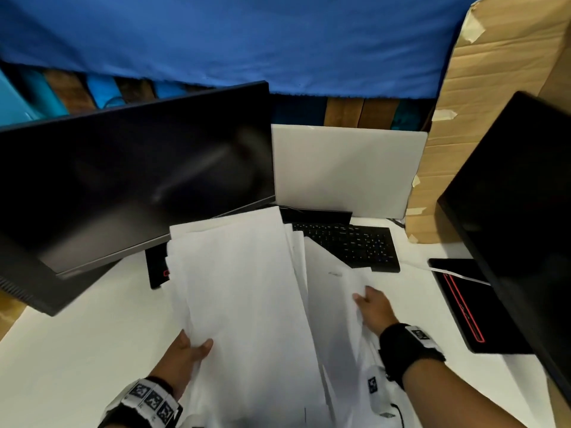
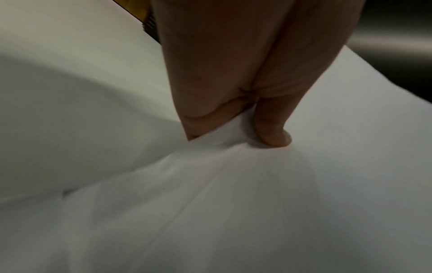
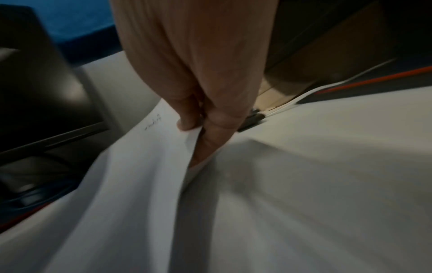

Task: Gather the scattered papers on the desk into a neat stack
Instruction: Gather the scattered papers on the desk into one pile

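Observation:
A loose bundle of white papers (image 1: 247, 288) is lifted off the white desk (image 1: 77, 350), its sheets fanned and uneven. My left hand (image 1: 188, 353) grips the bundle's left edge, thumb on top and fingers hidden underneath. In the left wrist view the thumb (image 2: 273, 133) presses into the paper (image 2: 233, 203). My right hand (image 1: 370, 307) pinches the right edge of a bent sheet (image 1: 333, 304). In the right wrist view that hand (image 3: 198, 129) has its thumb on the sheet (image 3: 140, 175) and fingers behind it.
A dark monitor (image 1: 133, 186) stands at the left, a second one (image 1: 519, 211) at the right. A black keyboard (image 1: 349, 242) lies behind the papers, partly covered. A black pad with red lines (image 1: 463, 307) sits right. A white board (image 1: 346, 168) and cardboard (image 1: 494, 103) stand behind.

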Action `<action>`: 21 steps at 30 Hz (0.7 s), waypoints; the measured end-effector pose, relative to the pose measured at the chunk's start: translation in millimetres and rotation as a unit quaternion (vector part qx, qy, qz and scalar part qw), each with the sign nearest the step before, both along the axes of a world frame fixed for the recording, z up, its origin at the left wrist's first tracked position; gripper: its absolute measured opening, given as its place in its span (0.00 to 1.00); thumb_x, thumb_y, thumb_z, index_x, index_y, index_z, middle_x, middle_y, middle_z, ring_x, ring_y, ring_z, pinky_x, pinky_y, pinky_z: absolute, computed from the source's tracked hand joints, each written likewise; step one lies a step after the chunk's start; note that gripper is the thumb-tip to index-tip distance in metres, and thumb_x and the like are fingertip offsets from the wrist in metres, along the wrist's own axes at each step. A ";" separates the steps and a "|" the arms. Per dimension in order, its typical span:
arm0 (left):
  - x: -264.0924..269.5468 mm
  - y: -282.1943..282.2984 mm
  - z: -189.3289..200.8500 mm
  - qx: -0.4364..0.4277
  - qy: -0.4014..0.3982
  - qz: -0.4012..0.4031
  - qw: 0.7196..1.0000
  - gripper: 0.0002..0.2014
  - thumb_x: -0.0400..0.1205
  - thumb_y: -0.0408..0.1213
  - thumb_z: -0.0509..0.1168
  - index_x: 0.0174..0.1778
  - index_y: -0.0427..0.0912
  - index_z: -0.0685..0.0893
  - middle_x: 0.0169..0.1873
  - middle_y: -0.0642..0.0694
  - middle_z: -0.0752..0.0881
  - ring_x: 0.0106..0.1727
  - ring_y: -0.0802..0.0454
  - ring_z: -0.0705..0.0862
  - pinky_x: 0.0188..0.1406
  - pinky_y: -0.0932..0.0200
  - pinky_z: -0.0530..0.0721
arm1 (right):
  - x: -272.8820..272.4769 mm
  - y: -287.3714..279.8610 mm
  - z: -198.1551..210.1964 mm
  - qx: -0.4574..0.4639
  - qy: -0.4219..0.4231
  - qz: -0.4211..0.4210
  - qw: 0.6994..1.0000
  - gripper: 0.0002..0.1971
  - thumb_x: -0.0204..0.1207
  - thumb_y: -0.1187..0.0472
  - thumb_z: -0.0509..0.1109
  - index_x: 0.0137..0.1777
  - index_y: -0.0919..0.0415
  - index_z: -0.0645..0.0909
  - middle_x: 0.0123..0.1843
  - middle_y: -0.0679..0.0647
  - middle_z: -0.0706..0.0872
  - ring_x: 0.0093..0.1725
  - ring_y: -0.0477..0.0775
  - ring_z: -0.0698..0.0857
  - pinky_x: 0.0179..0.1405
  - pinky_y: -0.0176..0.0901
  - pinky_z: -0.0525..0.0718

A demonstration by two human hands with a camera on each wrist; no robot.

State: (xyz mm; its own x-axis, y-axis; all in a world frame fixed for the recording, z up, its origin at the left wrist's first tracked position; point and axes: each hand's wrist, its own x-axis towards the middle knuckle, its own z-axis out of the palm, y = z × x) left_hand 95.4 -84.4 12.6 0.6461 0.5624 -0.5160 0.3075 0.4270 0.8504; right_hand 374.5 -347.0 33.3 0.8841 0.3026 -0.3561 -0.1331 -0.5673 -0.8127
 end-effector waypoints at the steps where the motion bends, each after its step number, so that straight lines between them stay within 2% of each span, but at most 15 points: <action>1: 5.2 -3.8 2.1 0.004 0.001 -0.011 1.000 0.18 0.78 0.20 0.63 0.59 0.45 0.80 0.56 0.39 0.88 0.58 0.39 0.85 0.67 0.37 0.78 | -12.2 12.2 0.0 0.014 0.019 0.024 0.999 0.07 0.81 0.64 0.63 0.47 0.58 0.82 0.52 0.61 0.85 0.59 0.67 0.84 0.55 0.51 0.80; 2: 9.9 -8.0 3.1 0.014 0.009 -0.020 1.000 0.18 0.79 0.19 0.62 0.59 0.43 0.80 0.54 0.39 0.88 0.56 0.40 0.85 0.65 0.40 0.79 | -25.3 24.6 1.5 0.027 0.039 0.032 0.998 0.08 0.82 0.61 0.61 0.53 0.58 0.82 0.55 0.60 0.83 0.63 0.64 0.82 0.59 0.50 0.79; 3: 14.6 -13.3 5.4 0.030 0.019 -0.026 0.999 0.17 0.79 0.19 0.61 0.59 0.42 0.79 0.53 0.39 0.87 0.55 0.40 0.85 0.63 0.42 0.79 | -37.0 35.3 4.4 0.043 0.055 0.029 0.997 0.14 0.84 0.58 0.58 0.63 0.63 0.79 0.59 0.59 0.81 0.67 0.62 0.78 0.66 0.50 0.76; 4: 18.2 -17.0 5.3 0.049 0.030 -0.028 0.998 0.17 0.79 0.18 0.61 0.60 0.41 0.78 0.54 0.37 0.87 0.56 0.39 0.85 0.64 0.42 0.79 | -49.0 45.1 7.5 0.057 0.069 0.024 0.996 0.20 0.85 0.56 0.56 0.68 0.68 0.75 0.62 0.58 0.79 0.70 0.60 0.76 0.70 0.48 0.72; 5: 21.1 -20.5 3.3 0.065 0.045 -0.032 0.996 0.17 0.80 0.19 0.60 0.61 0.40 0.77 0.57 0.35 0.86 0.59 0.37 0.84 0.67 0.41 0.77 | -60.3 52.1 7.8 0.078 0.084 0.019 0.993 0.22 0.85 0.52 0.55 0.69 0.69 0.74 0.64 0.56 0.79 0.70 0.58 0.76 0.71 0.46 0.70; 7: 22.6 -26.1 -0.2 0.083 0.065 -0.039 0.994 0.19 0.81 0.22 0.60 0.68 0.39 0.74 0.64 0.35 0.82 0.67 0.37 0.80 0.73 0.40 0.73 | -79.4 59.0 4.6 0.112 0.111 0.017 0.987 0.20 0.79 0.48 0.65 0.65 0.61 0.76 0.64 0.50 0.81 0.65 0.52 0.79 0.68 0.42 0.73; 8: 21.9 -26.5 -4.0 0.086 0.073 -0.041 0.993 0.21 0.82 0.25 0.60 0.71 0.39 0.72 0.67 0.37 0.81 0.69 0.38 0.78 0.75 0.40 0.71 | -86.6 59.5 2.6 0.132 0.125 0.018 0.983 0.18 0.74 0.52 0.73 0.61 0.58 0.77 0.62 0.51 0.84 0.61 0.52 0.82 0.65 0.42 0.78; 9: 21.3 -27.0 -6.2 0.086 0.076 -0.044 0.992 0.22 0.82 0.30 0.61 0.74 0.40 0.70 0.70 0.38 0.79 0.71 0.39 0.76 0.77 0.41 0.69 | -88.1 58.1 -4.5 0.143 0.132 0.018 0.981 0.18 0.69 0.60 0.78 0.57 0.56 0.79 0.58 0.53 0.87 0.57 0.53 0.85 0.58 0.42 0.83; 10: 20.0 -26.7 -6.1 0.084 0.074 -0.047 0.993 0.25 0.80 0.37 0.63 0.74 0.42 0.69 0.71 0.40 0.78 0.72 0.41 0.76 0.77 0.41 0.69 | -87.6 55.9 -7.2 0.150 0.144 0.020 0.978 0.19 0.66 0.68 0.79 0.57 0.57 0.81 0.53 0.53 0.89 0.53 0.55 0.87 0.52 0.40 0.85; 11: 18.8 -24.4 -6.8 0.083 0.066 -0.053 0.993 0.29 0.76 0.44 0.66 0.74 0.44 0.70 0.70 0.41 0.79 0.72 0.43 0.77 0.77 0.41 0.70 | -84.8 54.3 -8.2 0.160 0.161 0.019 0.974 0.22 0.64 0.72 0.79 0.59 0.61 0.83 0.50 0.53 0.90 0.51 0.55 0.88 0.50 0.40 0.87; 13: 16.7 -22.6 4.2 0.082 0.039 -0.057 0.994 0.33 0.68 0.50 0.71 0.69 0.47 0.73 0.63 0.45 0.84 0.65 0.45 0.82 0.70 0.41 0.77 | -78.0 52.1 -2.6 0.197 0.211 0.013 0.957 0.28 0.59 0.70 0.80 0.62 0.69 0.82 0.53 0.61 0.90 0.55 0.61 0.88 0.59 0.53 0.86; 14: 15.9 -20.6 7.9 0.082 0.027 -0.057 0.995 0.36 0.64 0.51 0.75 0.67 0.48 0.73 0.60 0.47 0.86 0.62 0.46 0.85 0.66 0.41 0.81 | -75.1 51.1 -0.5 0.217 0.238 0.011 0.947 0.30 0.57 0.67 0.80 0.63 0.69 0.82 0.57 0.64 0.90 0.58 0.64 0.87 0.64 0.58 0.83; 16: 12.8 -16.5 13.9 0.063 0.025 -0.054 0.996 0.40 0.58 0.49 0.80 0.65 0.46 0.73 0.56 0.46 0.88 0.58 0.43 0.87 0.61 0.39 0.84 | -73.3 52.4 2.7 0.245 0.274 0.019 0.930 0.29 0.57 0.65 0.79 0.61 0.68 0.83 0.59 0.64 0.89 0.61 0.64 0.86 0.67 0.56 0.80; 19: 7.7 -7.7 9.7 0.020 0.023 -0.076 0.997 0.39 0.55 0.45 0.83 0.62 0.38 0.81 0.54 0.36 0.90 0.56 0.36 0.89 0.62 0.34 0.82 | -78.1 59.8 4.3 0.257 0.284 0.016 0.924 0.26 0.60 0.63 0.80 0.60 0.67 0.84 0.57 0.62 0.90 0.58 0.62 0.87 0.64 0.53 0.82; 21: 3.7 -3.6 8.1 0.048 0.048 -0.051 0.996 0.30 0.62 0.40 0.82 0.58 0.33 0.85 0.51 0.33 0.91 0.53 0.34 0.89 0.60 0.37 0.83 | -82.0 64.4 4.9 0.227 0.230 -0.048 0.945 0.23 0.65 0.63 0.80 0.60 0.69 0.81 0.54 0.62 0.89 0.51 0.62 0.88 0.54 0.50 0.86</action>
